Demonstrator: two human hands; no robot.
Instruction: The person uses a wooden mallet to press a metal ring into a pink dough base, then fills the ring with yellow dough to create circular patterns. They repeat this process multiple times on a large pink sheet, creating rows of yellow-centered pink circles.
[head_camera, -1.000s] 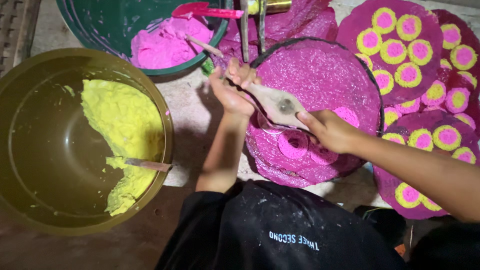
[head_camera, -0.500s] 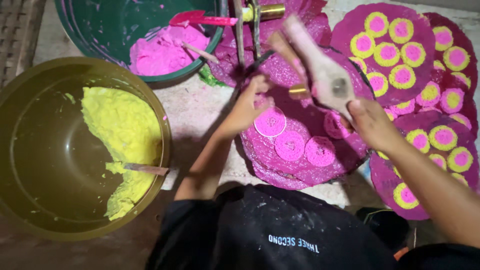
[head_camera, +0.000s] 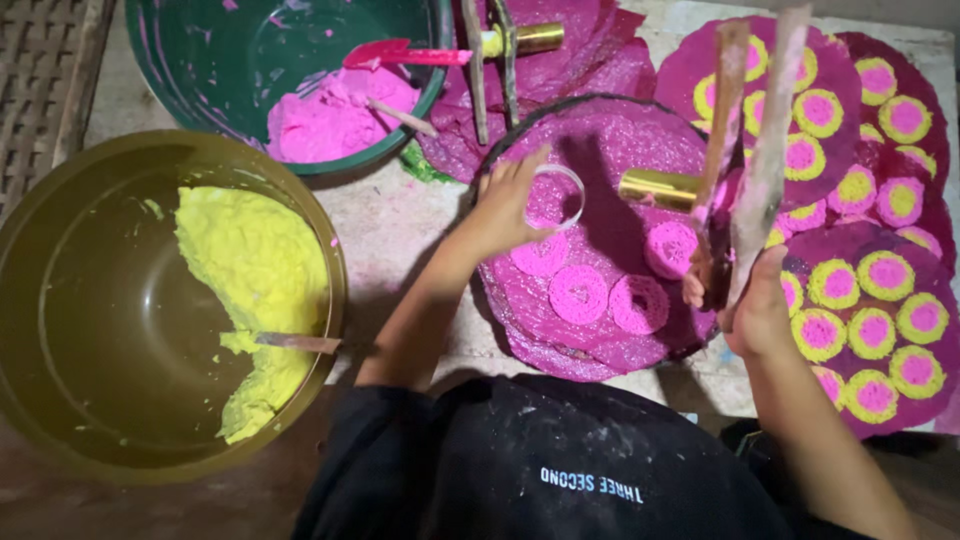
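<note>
A person presses rounds of pink dough onto a pink woven tray, one hand on a ring, the other gripping a wooden press

The left hand (head_camera: 503, 205) curls its fingertips around a small pale ring (head_camera: 556, 196) resting on the round pink tray (head_camera: 600, 345), just above four coiled pink dough rounds (head_camera: 578, 293). The right hand (head_camera: 757, 305) is clenched around the two wooden handles of a press (head_camera: 745, 150) with a brass barrel, held upright over the tray's right edge. To the right lie mats of yellow-ringed pink rounds (head_camera: 870, 285). To the left sit an olive bowl (head_camera: 60, 300) of yellow dough (head_camera: 255, 270) and, above it, a green bowl (head_camera: 200, 60) of pink dough (head_camera: 330, 115)
</note>
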